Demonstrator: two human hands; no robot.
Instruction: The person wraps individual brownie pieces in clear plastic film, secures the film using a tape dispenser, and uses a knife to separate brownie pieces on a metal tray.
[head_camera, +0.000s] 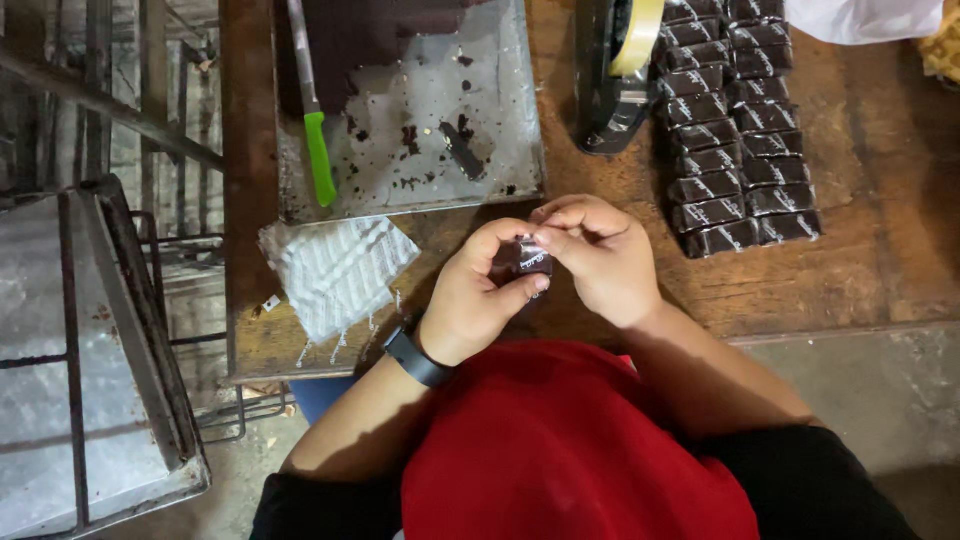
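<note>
Hands meet mid-frame: my left hand (480, 295) and right hand (600, 260) both pinch a small dark wrapped piece (527, 260), fingers curled tight around it. Rows of wrapped pieces (740, 130) lie upper right, beside a tape dispenser (615, 80).

Both hands' fingers hide most of the small dark wrapped piece (528, 262), while the top edge cuts off the black tape dispenser (612, 80) and the green-handled knife (312, 110).

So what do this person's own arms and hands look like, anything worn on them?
Both hands, left hand and right hand, are bare: no gloves, and no rings that I can make out. A black wristband, like a watch or fitness band, sits on the left wrist. The forearms are bare, and dark sleeves cover the upper arms.
</note>
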